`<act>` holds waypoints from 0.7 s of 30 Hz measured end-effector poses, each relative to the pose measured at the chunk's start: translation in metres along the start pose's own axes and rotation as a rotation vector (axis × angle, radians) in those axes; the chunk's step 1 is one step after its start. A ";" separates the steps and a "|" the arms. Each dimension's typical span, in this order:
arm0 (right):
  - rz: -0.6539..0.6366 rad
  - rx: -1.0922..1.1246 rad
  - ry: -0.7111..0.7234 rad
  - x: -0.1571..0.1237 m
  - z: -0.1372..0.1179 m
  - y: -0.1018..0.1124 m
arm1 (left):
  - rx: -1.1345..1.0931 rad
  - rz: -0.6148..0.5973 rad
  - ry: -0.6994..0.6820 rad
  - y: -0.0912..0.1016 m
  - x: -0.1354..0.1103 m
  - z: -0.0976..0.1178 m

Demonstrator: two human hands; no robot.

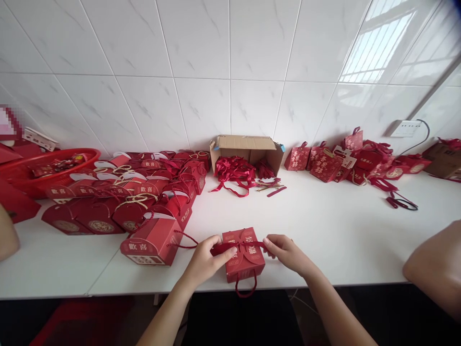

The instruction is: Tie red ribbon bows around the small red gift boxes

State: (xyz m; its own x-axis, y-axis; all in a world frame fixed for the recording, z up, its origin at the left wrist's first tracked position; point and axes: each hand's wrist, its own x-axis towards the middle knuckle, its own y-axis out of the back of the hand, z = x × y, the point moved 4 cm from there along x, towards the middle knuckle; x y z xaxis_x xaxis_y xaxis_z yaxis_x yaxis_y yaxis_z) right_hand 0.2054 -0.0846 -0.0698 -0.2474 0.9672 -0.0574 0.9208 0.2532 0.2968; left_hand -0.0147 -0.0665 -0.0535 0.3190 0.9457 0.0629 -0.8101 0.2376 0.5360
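A small red gift box (243, 262) with gold characters sits at the near edge of the white table (324, 230). A red ribbon (237, 247) runs across its top, and a red cord loop hangs from its front. My left hand (205, 259) pinches the ribbon's left end at the box's left side. My right hand (286, 252) pinches the ribbon's right end at the box's right side. Both hands are closed on the ribbon.
Many red gift boxes (137, 192) lie piled at the left, beside a red basin (50, 168). An open cardboard box (248, 151) spilling red ribbons stands against the tiled wall. More red boxes (345, 161) lie at the right. Other people's arms show at the left edge (7, 235) and the right edge (437, 266).
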 end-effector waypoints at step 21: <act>0.235 -0.593 0.391 -0.009 -0.089 0.023 | -0.071 -0.144 -0.186 -0.023 0.030 0.064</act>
State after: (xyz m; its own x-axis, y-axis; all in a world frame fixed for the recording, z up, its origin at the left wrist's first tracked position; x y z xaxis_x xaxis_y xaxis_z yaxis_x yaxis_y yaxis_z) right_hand 0.2015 -0.0892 0.0226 -0.2555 0.8884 0.3813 0.6730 -0.1196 0.7299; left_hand 0.0451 -0.0582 -0.0099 0.5136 0.8453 0.1473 -0.7800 0.3883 0.4908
